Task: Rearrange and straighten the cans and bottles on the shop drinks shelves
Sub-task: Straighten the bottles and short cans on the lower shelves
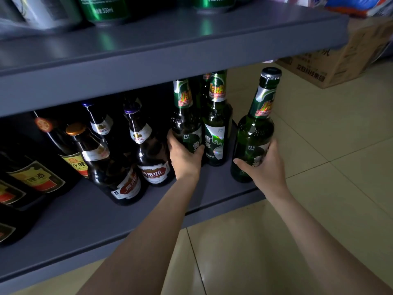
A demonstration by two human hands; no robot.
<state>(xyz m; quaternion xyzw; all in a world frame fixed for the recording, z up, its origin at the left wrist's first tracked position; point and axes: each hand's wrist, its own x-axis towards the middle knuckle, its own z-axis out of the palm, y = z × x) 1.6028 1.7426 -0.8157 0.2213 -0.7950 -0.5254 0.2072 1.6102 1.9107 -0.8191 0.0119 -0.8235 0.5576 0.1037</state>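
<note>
On the bottom grey shelf [89,220], my left hand [184,158] grips the lower body of a green beer bottle [184,116] standing among other green bottles. Right beside it stands another green bottle [217,124], with more behind it. My right hand [263,167] holds a third green bottle [257,124] upright at the shelf's right front corner, fingers wrapped round its lower body. Its cap is silver and black.
Brown beer bottles [148,150] with red and white labels fill the shelf's left part, some leaning. Green cans [106,9] stand on the shelf above. A cardboard box [331,64] sits on the tiled floor [319,188] at the right.
</note>
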